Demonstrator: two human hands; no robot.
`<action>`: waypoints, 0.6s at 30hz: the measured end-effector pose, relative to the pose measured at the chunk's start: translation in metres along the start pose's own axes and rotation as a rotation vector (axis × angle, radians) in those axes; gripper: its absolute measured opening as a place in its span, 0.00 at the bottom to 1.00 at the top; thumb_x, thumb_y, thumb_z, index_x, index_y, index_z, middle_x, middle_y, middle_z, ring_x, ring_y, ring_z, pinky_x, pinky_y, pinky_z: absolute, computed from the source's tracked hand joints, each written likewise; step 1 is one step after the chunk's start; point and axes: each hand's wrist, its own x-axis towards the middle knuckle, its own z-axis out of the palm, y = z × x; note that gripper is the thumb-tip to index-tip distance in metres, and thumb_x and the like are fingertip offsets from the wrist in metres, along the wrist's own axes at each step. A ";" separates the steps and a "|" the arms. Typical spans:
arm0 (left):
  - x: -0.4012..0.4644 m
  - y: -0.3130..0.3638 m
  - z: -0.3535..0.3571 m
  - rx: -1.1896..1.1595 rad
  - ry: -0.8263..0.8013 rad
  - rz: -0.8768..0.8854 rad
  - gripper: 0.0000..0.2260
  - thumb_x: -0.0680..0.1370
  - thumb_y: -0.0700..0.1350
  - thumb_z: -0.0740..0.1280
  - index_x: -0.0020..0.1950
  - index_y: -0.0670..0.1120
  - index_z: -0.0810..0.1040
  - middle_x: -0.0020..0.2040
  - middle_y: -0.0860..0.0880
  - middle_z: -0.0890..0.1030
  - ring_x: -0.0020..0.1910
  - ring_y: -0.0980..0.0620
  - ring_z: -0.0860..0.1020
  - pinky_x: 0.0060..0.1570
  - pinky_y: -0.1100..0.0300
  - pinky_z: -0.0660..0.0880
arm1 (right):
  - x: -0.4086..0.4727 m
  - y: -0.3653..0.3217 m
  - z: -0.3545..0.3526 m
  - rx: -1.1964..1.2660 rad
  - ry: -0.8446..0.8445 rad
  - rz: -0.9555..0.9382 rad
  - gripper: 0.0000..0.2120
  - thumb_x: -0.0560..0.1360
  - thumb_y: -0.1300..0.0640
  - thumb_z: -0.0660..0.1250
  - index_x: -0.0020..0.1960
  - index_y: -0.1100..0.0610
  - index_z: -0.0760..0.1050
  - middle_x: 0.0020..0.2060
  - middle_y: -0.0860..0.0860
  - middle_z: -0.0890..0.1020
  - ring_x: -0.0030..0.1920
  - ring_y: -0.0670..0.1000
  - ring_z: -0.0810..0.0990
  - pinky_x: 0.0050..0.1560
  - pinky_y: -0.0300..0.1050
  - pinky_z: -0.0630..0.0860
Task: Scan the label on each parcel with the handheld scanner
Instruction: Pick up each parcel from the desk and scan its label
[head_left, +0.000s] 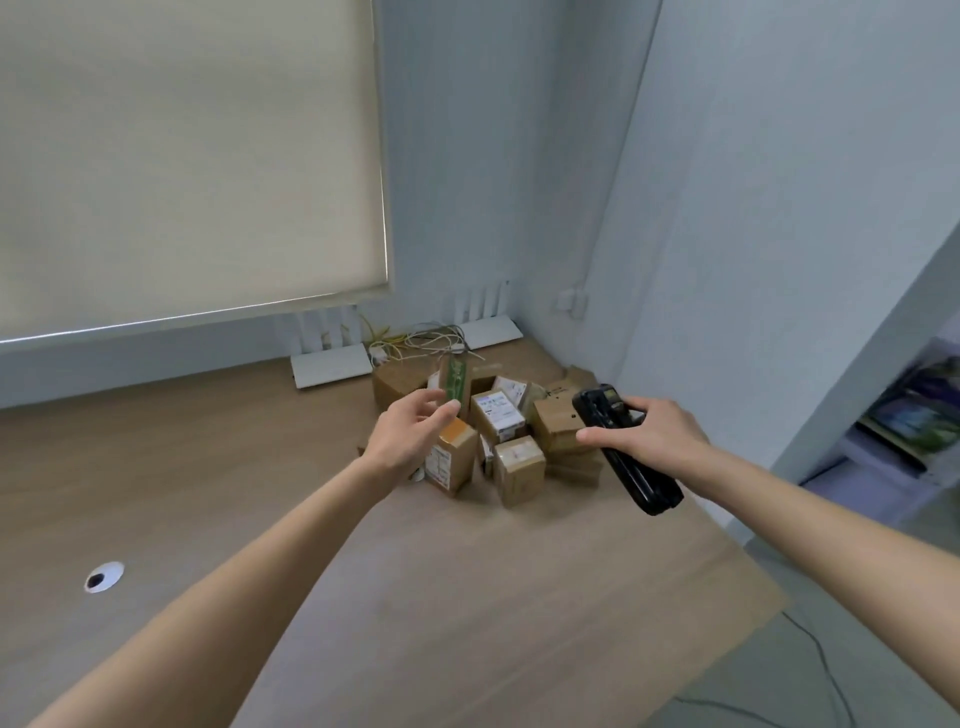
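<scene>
Long wood-grain desk (218, 467): heap of small brown cardboard parcels (511, 431) at 12 o'clock, near wall corner; white labels show on several, one orange-topped.

Step, by my reading: picking a parcel for scanning. Next needs label turned toward scanner window.

Right hand (657, 434), 1 o'clock: fingers wrapped round black handheld scanner (626, 447).

Left hand (410, 434), 11 o'clock: fingers loosely spread, hovering at pile edge, holding nothing.

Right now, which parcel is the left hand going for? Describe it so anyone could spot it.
Find the parcel pile in the desk's far right corner. At its left edge, directly under the left hand, stands a small brown box. Only it has an orange top patch.
</scene>
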 end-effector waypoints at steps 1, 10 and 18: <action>0.013 -0.002 0.004 -0.003 -0.019 -0.012 0.22 0.82 0.56 0.65 0.73 0.48 0.74 0.61 0.47 0.81 0.58 0.51 0.79 0.55 0.58 0.75 | 0.012 0.001 0.000 -0.012 -0.004 0.016 0.36 0.61 0.32 0.81 0.65 0.44 0.81 0.51 0.47 0.86 0.51 0.51 0.84 0.56 0.49 0.81; 0.111 -0.031 0.026 0.011 -0.104 -0.071 0.24 0.82 0.56 0.65 0.75 0.47 0.72 0.67 0.46 0.78 0.64 0.49 0.77 0.63 0.53 0.75 | 0.101 0.012 0.022 0.001 -0.024 0.100 0.37 0.61 0.34 0.82 0.66 0.45 0.81 0.52 0.46 0.86 0.52 0.50 0.84 0.58 0.50 0.81; 0.159 -0.076 0.066 0.038 -0.147 -0.168 0.24 0.80 0.58 0.67 0.74 0.49 0.73 0.65 0.47 0.79 0.63 0.49 0.77 0.66 0.48 0.75 | 0.149 0.049 0.063 0.004 -0.119 0.158 0.36 0.61 0.36 0.83 0.66 0.47 0.81 0.53 0.47 0.85 0.51 0.49 0.83 0.53 0.46 0.80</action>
